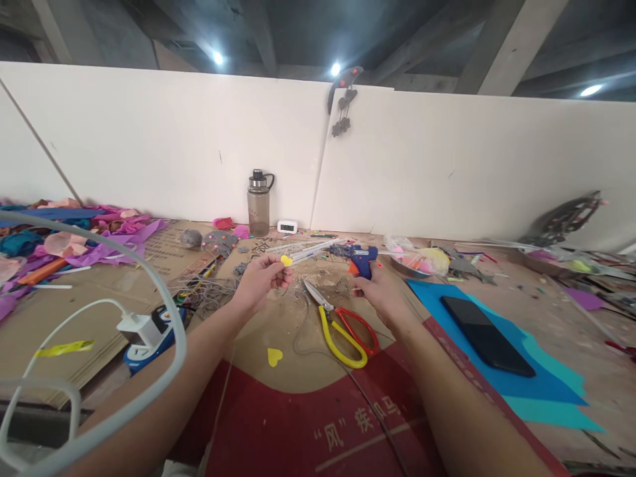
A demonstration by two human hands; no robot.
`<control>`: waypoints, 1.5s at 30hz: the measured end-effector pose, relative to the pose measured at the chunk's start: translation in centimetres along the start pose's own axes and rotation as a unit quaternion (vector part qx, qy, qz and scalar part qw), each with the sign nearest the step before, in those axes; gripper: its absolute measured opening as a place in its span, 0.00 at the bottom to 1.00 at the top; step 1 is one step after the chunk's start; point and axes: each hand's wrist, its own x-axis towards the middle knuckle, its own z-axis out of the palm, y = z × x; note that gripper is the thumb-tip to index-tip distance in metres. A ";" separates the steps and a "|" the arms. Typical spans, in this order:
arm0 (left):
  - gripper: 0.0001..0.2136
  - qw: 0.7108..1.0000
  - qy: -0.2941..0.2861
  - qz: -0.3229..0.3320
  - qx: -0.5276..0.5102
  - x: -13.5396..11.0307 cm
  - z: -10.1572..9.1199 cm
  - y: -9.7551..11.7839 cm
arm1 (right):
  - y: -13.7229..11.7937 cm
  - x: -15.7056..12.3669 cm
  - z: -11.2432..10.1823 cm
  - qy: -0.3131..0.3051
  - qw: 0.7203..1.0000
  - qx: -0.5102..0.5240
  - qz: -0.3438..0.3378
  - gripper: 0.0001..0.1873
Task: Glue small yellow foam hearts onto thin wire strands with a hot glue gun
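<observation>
Between the fingertips of my left hand (261, 281) is a small yellow paper heart (286, 261), pinched at its edge. My right hand (381, 291) is wrapped round the handle of a blue glue gun (365, 257), its nozzle pointing left toward the heart but apart from it. Below and between my hands lies a pair of scissors (342, 329) with one yellow and one red handle loop. A second yellow heart (274, 358) rests flat on the cardboard (298, 331) nearer to me. Several clear glue sticks (318, 249) lie behind the hands.
A bottle (258, 205) and a small clock (287, 226) stand by the white partition (199, 146). At right a phone (487, 334) lies on blue sheets (546, 377). A power strip (154, 338) with a charger sits at left, behind a white hose (176, 311). Coloured scraps (64, 242) pile up far left.
</observation>
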 end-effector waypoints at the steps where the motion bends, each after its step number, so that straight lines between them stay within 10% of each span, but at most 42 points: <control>1: 0.12 1.000 0.002 -0.001 -0.003 0.1 -0.1 -0.1 | -0.7 -0.4 0.3 -0.012 0.999 0.051 -0.006 0.15; 9: 0.08 0.999 0.040 0.004 0.005 0.3 -0.1 -0.2 | -4.0 -3.5 1.2 -0.130 0.981 0.143 -0.034 0.12; 22: 0.09 0.999 0.039 0.014 0.016 -0.2 0.6 0.0 | -3.6 -4.6 1.7 -0.090 0.975 -0.122 -0.166 0.13; 45: 0.08 0.999 0.028 0.026 0.023 -0.4 0.9 0.0 | -3.0 -4.7 1.9 -0.089 0.967 -0.147 -0.185 0.19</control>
